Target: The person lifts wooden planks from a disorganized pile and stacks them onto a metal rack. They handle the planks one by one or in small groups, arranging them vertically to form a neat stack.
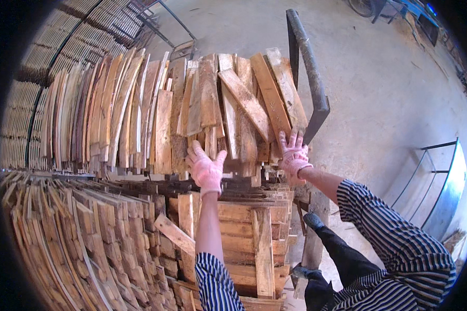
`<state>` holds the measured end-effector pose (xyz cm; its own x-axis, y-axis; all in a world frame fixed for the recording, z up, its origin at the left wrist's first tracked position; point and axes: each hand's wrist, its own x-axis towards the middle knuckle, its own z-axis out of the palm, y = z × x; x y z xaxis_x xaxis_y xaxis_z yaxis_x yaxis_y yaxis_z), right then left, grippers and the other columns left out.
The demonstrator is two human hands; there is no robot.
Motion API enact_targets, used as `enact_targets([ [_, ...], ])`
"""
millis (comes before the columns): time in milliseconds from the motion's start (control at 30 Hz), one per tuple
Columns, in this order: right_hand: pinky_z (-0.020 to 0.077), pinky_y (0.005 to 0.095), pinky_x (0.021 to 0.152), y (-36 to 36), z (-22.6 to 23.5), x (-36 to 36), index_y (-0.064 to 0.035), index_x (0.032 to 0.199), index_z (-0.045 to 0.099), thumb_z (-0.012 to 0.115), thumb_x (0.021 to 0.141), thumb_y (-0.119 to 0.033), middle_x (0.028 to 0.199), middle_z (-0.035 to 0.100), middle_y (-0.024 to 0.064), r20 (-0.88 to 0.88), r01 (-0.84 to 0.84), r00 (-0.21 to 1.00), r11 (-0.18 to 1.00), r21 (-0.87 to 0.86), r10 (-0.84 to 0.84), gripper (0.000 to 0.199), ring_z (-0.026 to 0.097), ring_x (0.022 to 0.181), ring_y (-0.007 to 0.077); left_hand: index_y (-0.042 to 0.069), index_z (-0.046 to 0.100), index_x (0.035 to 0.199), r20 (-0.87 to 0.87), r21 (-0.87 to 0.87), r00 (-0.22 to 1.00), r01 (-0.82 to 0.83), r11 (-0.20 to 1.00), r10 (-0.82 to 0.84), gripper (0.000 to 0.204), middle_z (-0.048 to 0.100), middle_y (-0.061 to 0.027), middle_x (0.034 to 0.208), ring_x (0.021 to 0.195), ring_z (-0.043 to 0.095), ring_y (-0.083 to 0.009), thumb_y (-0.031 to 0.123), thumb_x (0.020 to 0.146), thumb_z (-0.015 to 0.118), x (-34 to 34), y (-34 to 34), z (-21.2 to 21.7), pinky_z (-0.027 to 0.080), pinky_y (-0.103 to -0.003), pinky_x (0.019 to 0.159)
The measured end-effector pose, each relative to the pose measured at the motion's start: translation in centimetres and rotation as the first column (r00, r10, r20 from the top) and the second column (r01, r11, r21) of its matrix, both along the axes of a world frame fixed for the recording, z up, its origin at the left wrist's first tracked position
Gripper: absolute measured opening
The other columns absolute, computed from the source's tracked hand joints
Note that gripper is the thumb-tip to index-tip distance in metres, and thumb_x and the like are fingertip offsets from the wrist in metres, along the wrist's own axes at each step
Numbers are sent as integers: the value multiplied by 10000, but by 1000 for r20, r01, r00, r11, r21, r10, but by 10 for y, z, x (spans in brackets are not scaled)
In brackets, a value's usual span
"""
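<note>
My left hand (pixel 206 168), in a pink knitted glove, is at the near ends of rough wooden planks (pixel 209 98). Its thumb stands apart from its fingers, and nothing shows in its grasp. On the right, my right hand (pixel 294 158) wears the same kind of glove. The fingers lie spread over the near end of a light plank (pixel 287 88) by the metal post. One short plank (pixel 246 103) rests slantwise across the others between the two hands. Whether either palm presses on wood is hidden.
A dark metal frame bar (pixel 314 72) rises at the right end of the plank row. Leaning boards (pixel 98 109) continue leftward. Nearer me are a stacked pile (pixel 88 243) and crossed planks (pixel 264 249). A metal rack (pixel 436 181) stands on the concrete floor (pixel 363 103).
</note>
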<state>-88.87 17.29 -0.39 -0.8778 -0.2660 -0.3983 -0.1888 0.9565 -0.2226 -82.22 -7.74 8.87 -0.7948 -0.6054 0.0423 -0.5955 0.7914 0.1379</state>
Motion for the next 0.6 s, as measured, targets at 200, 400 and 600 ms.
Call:
enact_targets([
  [200,330,672,1080,10,-2,-9,-174,1635,111,797,777,-452,1663,77,294,-28,-39,999,998,-46,38,1133,115,1528,498,171,204,1613,333,51,941,-89,995,67,1060,459,-254,1495,1237,589,-402,446,781,801,-48,-36,-11,503,-462,1009],
  [400,321,646,1112,13,12,-10,-182,1641,77,779,789,-444,1685,25,256,89,-47,995,998,-43,51,1134,77,1544,473,67,551,1381,19,907,984,-93,411,179,631,699,-167,1066,930,710,-283,196,820,808,-51,-38,25,581,-393,729],
  [600,379,544,1121,24,54,-31,-168,1605,256,765,815,-504,1647,159,289,310,-68,945,989,-129,105,998,324,1457,483,6,622,1192,121,962,869,16,-271,480,407,710,-156,1048,792,707,-270,215,871,759,7,56,75,617,-409,677],
])
